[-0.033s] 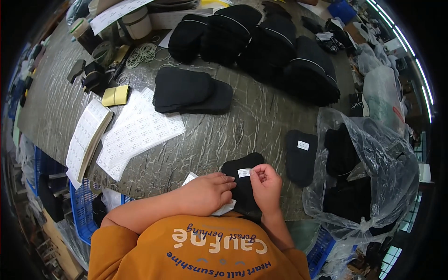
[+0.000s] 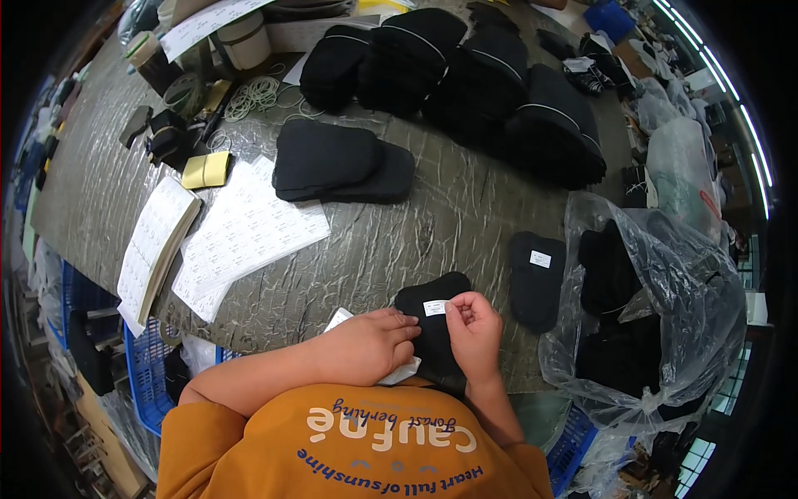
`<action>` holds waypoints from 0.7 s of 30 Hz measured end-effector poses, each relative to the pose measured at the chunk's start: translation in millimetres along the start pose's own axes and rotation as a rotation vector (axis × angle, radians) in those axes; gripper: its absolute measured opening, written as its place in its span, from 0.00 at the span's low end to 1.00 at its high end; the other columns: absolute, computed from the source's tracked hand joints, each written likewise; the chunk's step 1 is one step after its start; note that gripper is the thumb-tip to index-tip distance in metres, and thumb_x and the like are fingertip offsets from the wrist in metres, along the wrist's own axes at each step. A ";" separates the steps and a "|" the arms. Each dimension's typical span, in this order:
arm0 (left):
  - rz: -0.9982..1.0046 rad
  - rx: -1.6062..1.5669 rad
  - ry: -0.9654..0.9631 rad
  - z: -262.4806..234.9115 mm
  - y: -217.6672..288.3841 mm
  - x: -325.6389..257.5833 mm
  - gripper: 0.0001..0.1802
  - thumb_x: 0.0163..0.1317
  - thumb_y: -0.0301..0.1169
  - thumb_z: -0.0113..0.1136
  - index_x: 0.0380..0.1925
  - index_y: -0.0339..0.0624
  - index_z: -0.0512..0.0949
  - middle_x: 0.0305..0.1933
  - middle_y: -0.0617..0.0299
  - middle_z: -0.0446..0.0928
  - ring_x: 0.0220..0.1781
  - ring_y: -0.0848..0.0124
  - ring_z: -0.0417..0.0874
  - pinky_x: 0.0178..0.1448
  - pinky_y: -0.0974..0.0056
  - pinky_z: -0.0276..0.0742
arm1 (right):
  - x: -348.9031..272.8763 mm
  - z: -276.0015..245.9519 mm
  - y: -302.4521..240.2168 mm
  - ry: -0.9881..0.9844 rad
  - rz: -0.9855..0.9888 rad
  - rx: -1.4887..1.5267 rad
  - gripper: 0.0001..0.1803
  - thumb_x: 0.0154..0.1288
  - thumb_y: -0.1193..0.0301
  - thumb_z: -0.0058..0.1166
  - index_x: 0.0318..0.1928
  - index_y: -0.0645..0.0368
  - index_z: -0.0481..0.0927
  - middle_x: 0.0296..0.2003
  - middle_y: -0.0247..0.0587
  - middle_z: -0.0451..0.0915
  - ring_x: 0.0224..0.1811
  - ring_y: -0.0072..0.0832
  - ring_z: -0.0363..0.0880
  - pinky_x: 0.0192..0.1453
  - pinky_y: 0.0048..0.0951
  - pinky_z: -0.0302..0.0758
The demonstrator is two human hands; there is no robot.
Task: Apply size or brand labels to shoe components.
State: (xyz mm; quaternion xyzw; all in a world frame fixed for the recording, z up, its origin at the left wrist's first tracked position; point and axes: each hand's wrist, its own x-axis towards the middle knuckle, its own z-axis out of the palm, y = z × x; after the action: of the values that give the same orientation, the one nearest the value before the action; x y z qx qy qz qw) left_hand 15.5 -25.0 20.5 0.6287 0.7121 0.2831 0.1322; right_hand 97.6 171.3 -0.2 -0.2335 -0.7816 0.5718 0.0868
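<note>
A black sole-shaped fabric piece (image 2: 439,345) lies in front of me at the table's near edge. On its upper half sits a small white printed label (image 2: 435,308). My right hand (image 2: 475,331) pinches that label's right end between thumb and fingers. My left hand (image 2: 376,343) rests with fingers stretched, their tips on the left side of the black piece. Partly covered by this hand is a white label sheet (image 2: 401,372), poking out above and below it. To the right lies a similar black piece (image 2: 534,291) bearing its own white label.
A clear plastic bag (image 2: 665,287) holding black pieces stands at the right. Farther back lie a loose black stack (image 2: 324,162) and several banded black bundles (image 2: 411,58). Label sheets (image 2: 249,237), a yellow pad (image 2: 206,170) and rubber bands (image 2: 252,97) occupy the left.
</note>
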 end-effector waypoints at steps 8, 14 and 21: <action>0.027 -0.040 -0.042 3.4 0.6 0.3 0.12 0.62 0.33 0.53 0.31 0.32 0.75 0.56 0.45 0.77 0.63 0.52 0.74 0.68 0.52 0.68 | 0.3 0.7 6.3 0.026 -0.010 0.004 0.02 0.61 0.80 0.58 0.33 0.64 0.78 0.24 0.30 0.77 0.23 0.12 0.70 0.27 0.18 0.69; 0.009 -0.071 -0.046 3.0 0.9 1.2 0.12 0.61 0.33 0.54 0.31 0.32 0.75 0.57 0.45 0.76 0.63 0.51 0.73 0.67 0.52 0.68 | -0.1 1.2 3.4 0.031 -0.020 -0.014 0.02 0.61 0.79 0.59 0.33 0.64 0.78 0.24 0.31 0.77 0.22 0.12 0.70 0.27 0.19 0.69; -0.011 -0.056 -0.001 -3.1 3.9 5.4 0.12 0.60 0.34 0.56 0.28 0.33 0.76 0.58 0.45 0.75 0.63 0.50 0.72 0.66 0.52 0.69 | -1.6 0.3 2.5 0.036 -0.045 -0.062 0.02 0.61 0.79 0.59 0.33 0.63 0.79 0.24 0.31 0.77 0.22 0.13 0.70 0.26 0.20 0.68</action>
State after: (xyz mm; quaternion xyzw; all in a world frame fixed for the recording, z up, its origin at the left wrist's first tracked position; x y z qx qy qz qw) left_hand 16.0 -20.3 26.1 0.6208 0.7074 0.3020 0.1515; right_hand 99.5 170.9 -2.4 -0.2287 -0.8023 0.5410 0.1064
